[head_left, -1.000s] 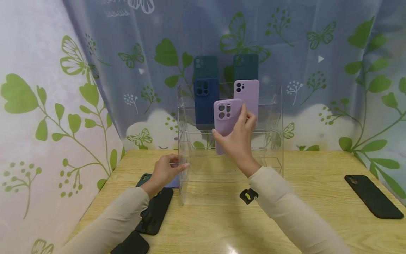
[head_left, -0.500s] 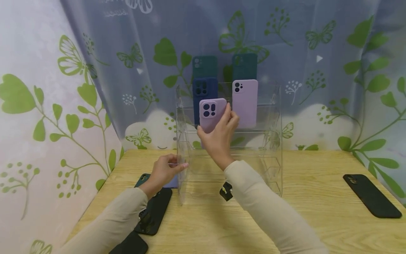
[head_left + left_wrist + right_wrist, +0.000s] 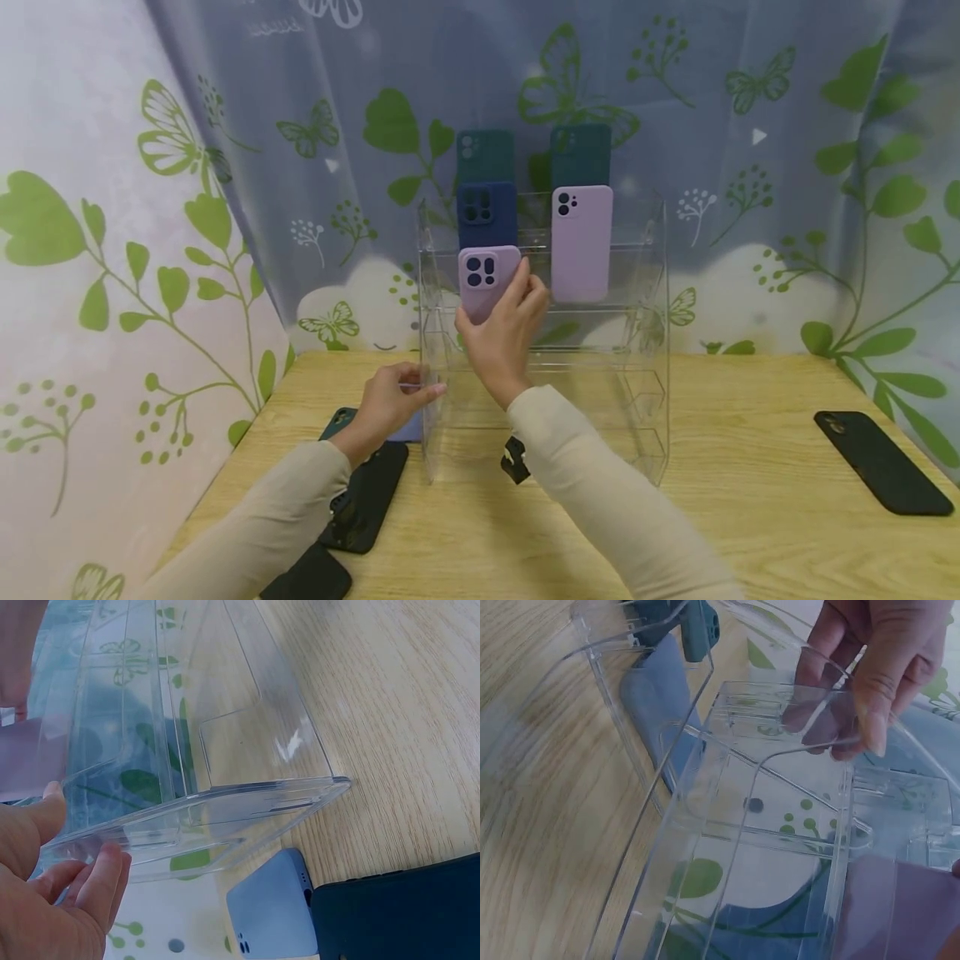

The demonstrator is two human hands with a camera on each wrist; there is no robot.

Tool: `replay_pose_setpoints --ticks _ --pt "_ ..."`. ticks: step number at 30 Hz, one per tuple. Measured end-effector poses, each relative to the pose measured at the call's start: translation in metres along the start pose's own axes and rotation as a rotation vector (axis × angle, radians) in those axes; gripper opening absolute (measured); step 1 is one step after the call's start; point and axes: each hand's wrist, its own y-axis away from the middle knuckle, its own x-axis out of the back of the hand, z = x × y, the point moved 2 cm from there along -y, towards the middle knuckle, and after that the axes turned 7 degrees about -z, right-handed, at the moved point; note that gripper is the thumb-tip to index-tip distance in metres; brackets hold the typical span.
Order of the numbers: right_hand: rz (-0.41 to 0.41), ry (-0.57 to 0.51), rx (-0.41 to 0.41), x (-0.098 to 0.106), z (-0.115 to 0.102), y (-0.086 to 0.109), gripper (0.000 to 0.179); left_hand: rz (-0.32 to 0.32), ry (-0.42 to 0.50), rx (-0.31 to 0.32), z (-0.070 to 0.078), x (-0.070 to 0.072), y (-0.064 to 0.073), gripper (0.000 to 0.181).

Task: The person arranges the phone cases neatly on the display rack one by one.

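Observation:
My right hand (image 3: 504, 333) pinches a lilac phone case (image 3: 480, 310) by its two sides, its camera cutouts facing me. The case overlaps the lower part of a dark blue phone case (image 3: 493, 235) in the clear acrylic stand (image 3: 429, 442). In the right wrist view, the lilac case's (image 3: 892, 911) lower part shows against the clear tier. My left hand (image 3: 393, 404) grips the edge of the stand's left side panel, thumb (image 3: 52, 796) on one face and fingers (image 3: 105, 881) on the other. A second lilac phone case (image 3: 582, 258) stands in the tier to the right.
Two green phone cases (image 3: 486, 154) stand in the top tier. Left of the stand lie a light blue case (image 3: 270, 904), a green case (image 3: 341, 419) and black cases (image 3: 375, 504). Another black case (image 3: 885, 462) lies far right. A patterned curtain (image 3: 675, 92) hangs behind.
My right hand has carried the lilac phone case leftward and slightly down, from between the two columns to in front of the dark blue case. My left hand keeps its grip on the stand.

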Motion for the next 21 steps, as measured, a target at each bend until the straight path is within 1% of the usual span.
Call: replay_pose_setpoints --ticks 6,12,15,18,21 --pt "-0.018 0.061 -0.027 -0.004 -0.003 0.003 0.102 -0.001 0.004 -0.004 0.0 0.0 0.0 0.055" --pt "-0.031 0.093 -0.107 -0.009 -0.001 0.004 0.1 0.0 0.007 0.003 0.0 0.0 0.0 0.055" --pt "-0.024 0.121 -0.133 -0.01 0.0 0.007 0.1 -0.002 0.006 0.004 0.0 0.0 0.0 0.055" --pt "-0.012 0.144 -0.133 -0.012 0.001 0.009 0.1 0.0 0.003 0.005 -0.001 0.0 0.0 0.054" --pt "-0.01 0.144 -0.138 -0.013 0.002 0.013 0.099 0.003 -0.008 0.003 0.0 0.0 0.001 0.053"
